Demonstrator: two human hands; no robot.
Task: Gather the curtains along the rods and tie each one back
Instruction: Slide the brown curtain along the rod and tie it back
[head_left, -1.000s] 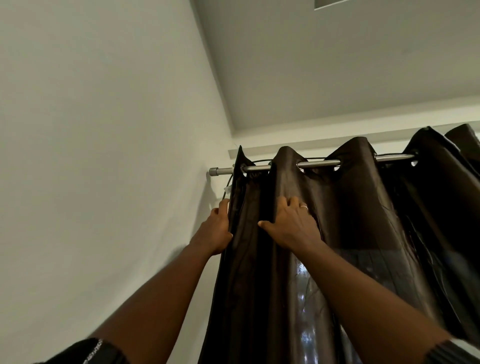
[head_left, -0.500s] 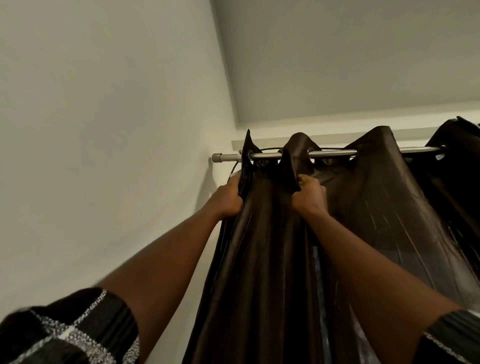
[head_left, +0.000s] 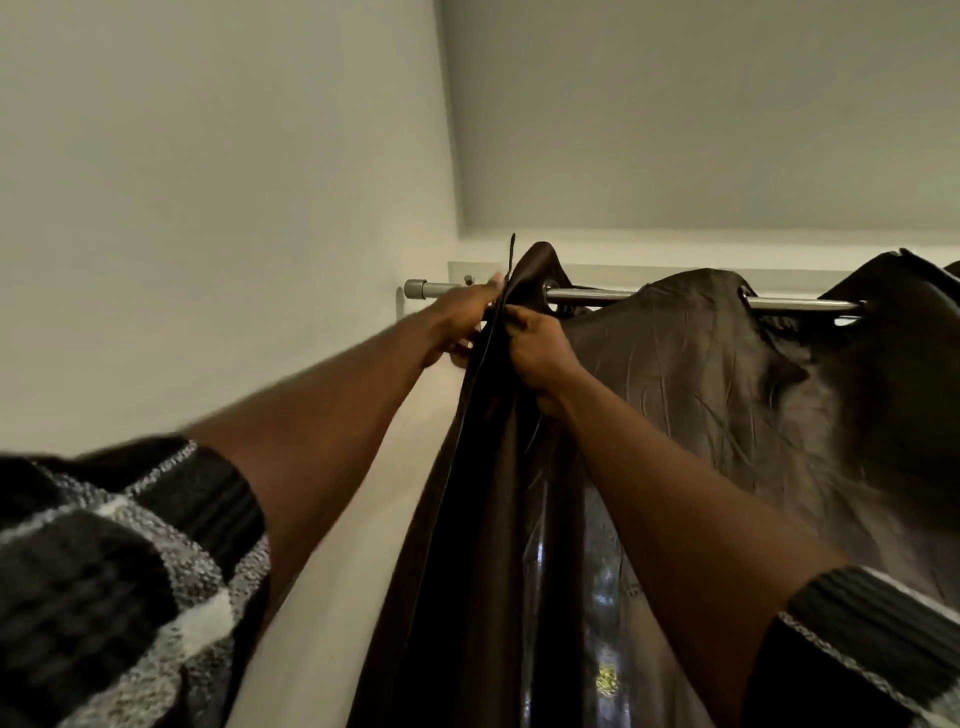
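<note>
A dark brown glossy curtain (head_left: 691, 374) hangs by eyelets from a silver rod (head_left: 597, 297) near the ceiling. Its left folds are bunched close to the rod's left end cap (head_left: 414, 289). My left hand (head_left: 457, 322) grips the curtain's outer left edge just under the rod. On the other side of the same bunched folds, my right hand (head_left: 535, 353) clutches the fabric right below the rod. Both arms reach up and forward. Further right the curtain still spreads in wide loops along the rod.
A plain white side wall (head_left: 208, 208) stands close on the left, meeting the window wall at the rod's end. The ceiling (head_left: 701, 104) is just above. A strip of window glass (head_left: 602, 597) shows between the folds below my right arm.
Both hands rose from mid-fabric to just under the rod and closed on the folds. The left folds slid together toward the rod's left end. The view came closer.
</note>
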